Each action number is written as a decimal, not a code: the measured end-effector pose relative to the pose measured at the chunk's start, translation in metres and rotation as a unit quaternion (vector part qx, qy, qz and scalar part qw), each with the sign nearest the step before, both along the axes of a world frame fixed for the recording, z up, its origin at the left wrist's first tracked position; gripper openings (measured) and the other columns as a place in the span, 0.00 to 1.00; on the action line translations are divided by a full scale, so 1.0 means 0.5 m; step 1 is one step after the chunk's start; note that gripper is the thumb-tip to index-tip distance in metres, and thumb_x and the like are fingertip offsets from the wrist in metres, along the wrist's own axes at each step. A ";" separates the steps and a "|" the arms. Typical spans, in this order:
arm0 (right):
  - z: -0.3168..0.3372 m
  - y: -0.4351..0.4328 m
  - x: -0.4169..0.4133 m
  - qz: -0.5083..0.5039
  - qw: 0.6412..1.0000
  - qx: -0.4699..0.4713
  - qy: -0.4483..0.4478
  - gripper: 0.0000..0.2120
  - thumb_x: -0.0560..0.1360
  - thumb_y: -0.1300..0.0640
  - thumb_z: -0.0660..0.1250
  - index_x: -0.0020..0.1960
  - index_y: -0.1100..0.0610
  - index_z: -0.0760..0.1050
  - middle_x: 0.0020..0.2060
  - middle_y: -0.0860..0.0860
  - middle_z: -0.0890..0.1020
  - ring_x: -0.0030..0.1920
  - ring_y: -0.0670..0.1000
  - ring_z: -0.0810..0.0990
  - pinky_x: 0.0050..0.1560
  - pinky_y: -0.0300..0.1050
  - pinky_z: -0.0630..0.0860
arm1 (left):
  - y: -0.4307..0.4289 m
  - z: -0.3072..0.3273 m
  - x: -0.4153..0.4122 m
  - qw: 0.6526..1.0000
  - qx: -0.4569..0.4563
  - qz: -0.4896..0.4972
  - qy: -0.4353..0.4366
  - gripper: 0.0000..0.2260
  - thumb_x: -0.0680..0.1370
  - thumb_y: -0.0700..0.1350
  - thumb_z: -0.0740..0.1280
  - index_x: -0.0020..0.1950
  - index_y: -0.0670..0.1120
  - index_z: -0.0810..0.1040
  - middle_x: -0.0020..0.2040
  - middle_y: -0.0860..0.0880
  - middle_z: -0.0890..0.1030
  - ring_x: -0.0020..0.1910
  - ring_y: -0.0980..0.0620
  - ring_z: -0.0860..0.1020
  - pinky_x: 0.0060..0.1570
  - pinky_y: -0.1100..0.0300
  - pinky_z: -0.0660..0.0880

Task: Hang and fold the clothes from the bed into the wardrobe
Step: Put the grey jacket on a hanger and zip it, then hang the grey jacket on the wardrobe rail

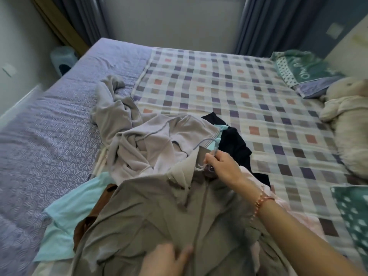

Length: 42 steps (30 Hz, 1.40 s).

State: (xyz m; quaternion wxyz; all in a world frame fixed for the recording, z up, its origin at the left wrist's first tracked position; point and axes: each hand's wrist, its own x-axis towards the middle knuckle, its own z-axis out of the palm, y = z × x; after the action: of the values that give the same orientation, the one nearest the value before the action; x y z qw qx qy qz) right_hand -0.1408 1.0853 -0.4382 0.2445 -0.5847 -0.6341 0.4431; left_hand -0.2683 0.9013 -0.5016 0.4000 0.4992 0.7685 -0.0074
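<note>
- Currently the right grip (221, 166), a bare hand with a beaded bracelet (260, 200) at the wrist, is clenched around the neck of a pale blue hanger (211, 141), fingers curled at the jacket's collar.
- The hanger's hook rises just beyond the grip and curves over to its left, its tip pointing down toward the clothes.
- A taupe zip jacket (151, 212) lies front-up on the pile. Its long axis runs from the collar at the right grip back toward the person, with the zipper line tracing that axis.
- The collar end points away across the bed (49, 136), and the lower body of the jacket spreads toward the near edge.
- The left grip (165, 259) sits on the jacket beside the zipper, well nearer the person than the right grip. It is too blurred to tell whether it pinches the cloth or only rests there.
- Beyond the right grip and to its left lies a crumpled pale grey garment (159, 140); just to its right, a black garment (233, 142).
- Left of the left grip, an aqua garment (65, 212) and a brown one (83, 228) stick out from under the jacket.
- Far to the right of both grips, a plush toy (348, 116) lies on the checked blanket (239, 86).
</note>
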 end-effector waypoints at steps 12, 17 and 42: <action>0.400 -0.277 0.027 0.142 0.984 0.103 0.015 0.12 0.78 0.56 0.62 0.40 0.63 0.76 0.33 0.53 0.81 0.32 0.44 0.80 0.36 0.35 0.74 | -0.039 0.386 -0.004 0.909 0.390 0.142 -0.030 0.19 0.80 0.50 0.57 0.70 0.46 0.68 0.62 0.41 0.73 0.60 0.41 0.73 0.53 0.54 0.68; 0.497 -0.347 0.040 0.147 0.980 0.126 -0.043 0.13 0.78 0.55 0.63 0.41 0.64 0.76 0.33 0.56 0.80 0.33 0.46 0.78 0.38 0.40 0.74 | -0.077 0.528 -0.047 0.782 0.349 0.372 -0.359 0.11 0.79 0.40 0.59 0.38 0.42 0.75 0.41 0.42 0.79 0.41 0.47 0.74 0.40 0.61 0.69; 0.778 -0.690 -0.114 0.555 0.797 0.153 0.180 0.09 0.77 0.61 0.64 0.40 0.61 0.76 0.30 0.54 0.80 0.28 0.44 0.77 0.33 0.34 0.73 | -0.617 0.810 -0.051 0.886 0.435 0.129 0.093 0.03 0.78 0.45 0.65 0.48 0.52 0.78 0.42 0.60 0.79 0.41 0.71 0.75 0.44 0.71 0.71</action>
State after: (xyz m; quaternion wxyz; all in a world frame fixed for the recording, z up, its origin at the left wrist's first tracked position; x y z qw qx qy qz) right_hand -0.1979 0.7405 -0.0492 0.1525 0.0031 -0.8543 0.4969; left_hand -0.2936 0.5927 -0.0965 0.0671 0.5164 0.7859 0.3334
